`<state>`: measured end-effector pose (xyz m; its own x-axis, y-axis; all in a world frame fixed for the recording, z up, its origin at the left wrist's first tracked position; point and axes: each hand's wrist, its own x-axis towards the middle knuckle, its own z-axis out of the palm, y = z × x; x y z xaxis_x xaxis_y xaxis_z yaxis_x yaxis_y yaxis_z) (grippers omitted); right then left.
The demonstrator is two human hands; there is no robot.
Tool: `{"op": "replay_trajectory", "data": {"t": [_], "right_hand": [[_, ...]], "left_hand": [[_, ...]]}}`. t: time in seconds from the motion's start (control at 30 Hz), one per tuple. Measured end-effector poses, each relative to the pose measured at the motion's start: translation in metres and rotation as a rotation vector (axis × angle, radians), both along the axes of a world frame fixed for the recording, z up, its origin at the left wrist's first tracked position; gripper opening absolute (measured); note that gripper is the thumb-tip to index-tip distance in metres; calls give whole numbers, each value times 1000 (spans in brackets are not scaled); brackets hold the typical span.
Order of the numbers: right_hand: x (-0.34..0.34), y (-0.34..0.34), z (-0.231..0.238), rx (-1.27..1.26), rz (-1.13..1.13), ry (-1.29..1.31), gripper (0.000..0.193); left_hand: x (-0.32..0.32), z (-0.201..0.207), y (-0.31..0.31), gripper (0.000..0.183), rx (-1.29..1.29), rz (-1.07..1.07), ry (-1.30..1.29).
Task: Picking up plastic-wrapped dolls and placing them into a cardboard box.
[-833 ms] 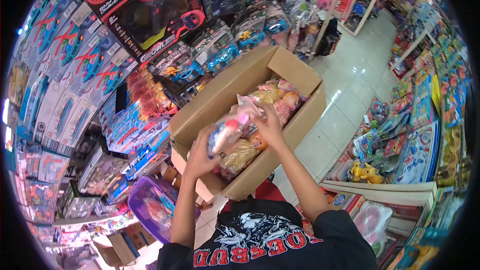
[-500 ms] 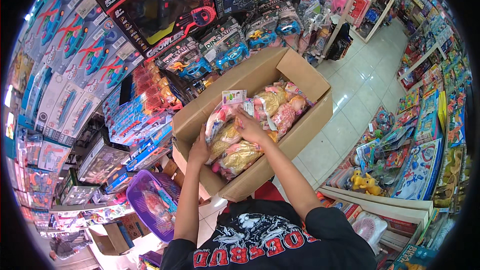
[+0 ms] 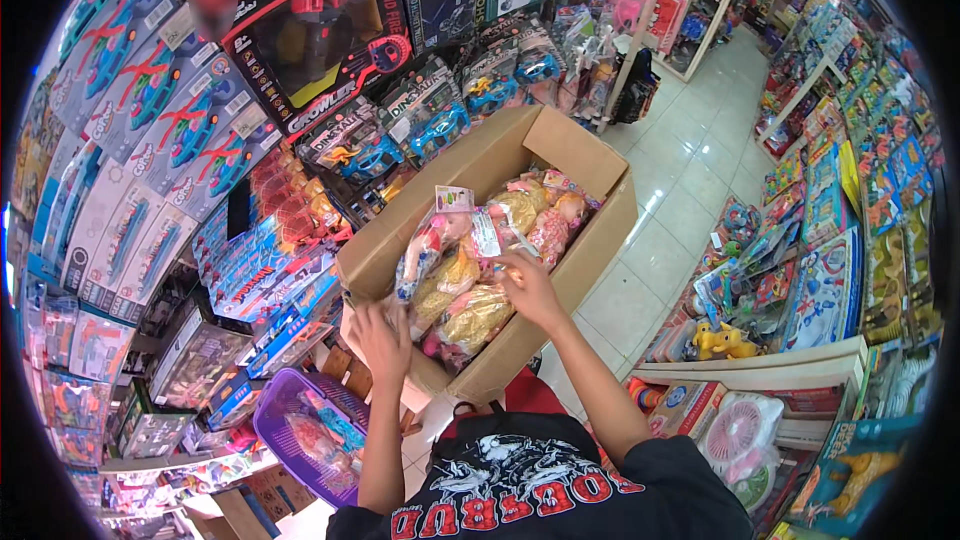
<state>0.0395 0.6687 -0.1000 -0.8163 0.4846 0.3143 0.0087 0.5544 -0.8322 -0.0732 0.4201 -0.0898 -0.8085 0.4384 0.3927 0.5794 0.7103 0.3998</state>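
A long open cardboard box [image 3: 590, 162] stands before me, holding several dolls in clear plastic bags. Yellow hair, gold and pink clothing show through the plastic, as on the pink-dressed doll [image 3: 556, 236] at the right. A printed header card [image 3: 455, 200] sticks up from one bag, and a white label [image 3: 486, 233] lies beside it. My left hand [image 3: 382, 342] is at the box's near left end, its fingers apart over the rim. Above the bagged dolls, my right hand [image 3: 530, 290] has bent fingers with a gap between thumb and forefinger; nothing shows held.
A purple plastic basket [image 3: 275, 430] with bagged toys stands at the lower left. Shelves of boxed toys [image 3: 320, 30] rise behind and left of the cardboard box. A tiled aisle [image 3: 665, 210] runs along the right, beside more toy shelves and a packaged pink fan [image 3: 733, 435].
My left hand has moved off the dolls down to the box's near left end. The right hand has drawn back toward me from the label. The view has shifted slightly.
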Motion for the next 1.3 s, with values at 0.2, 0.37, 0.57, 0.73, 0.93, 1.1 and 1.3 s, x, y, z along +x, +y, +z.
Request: {"op": "replay_trajectory", "data": {"t": [0.2, 0.37, 0.57, 0.73, 0.93, 1.1, 1.3], "right_hand": [[96, -63, -60, -91, -595, 129, 9], [193, -125, -190, -147, -706, -202, 14], [381, -249, -317, -430, -544, -1163, 48], [504, -356, -369, -657, -446, -1406, 49], [516, -423, -325, -1185, -1038, -1148, 42], [512, -440, -328, -1175, -1000, -1029, 44], [561, -472, -446, -332, -344, -1225, 54]], "left_hand": [[47, -116, -77, 18, 355, -15, -231], [87, -261, -135, 20, 198, -455, -684], [146, -296, -147, 43, -712, -771, -1044], [162, -323, -162, 50, -829, -1095, -1001], [154, -362, -192, 51, -1044, -1105, -912], [165, -314, -213, 55, -1065, -995, -885], [180, -367, -325, 59, -1038, -1013, -862]]}}
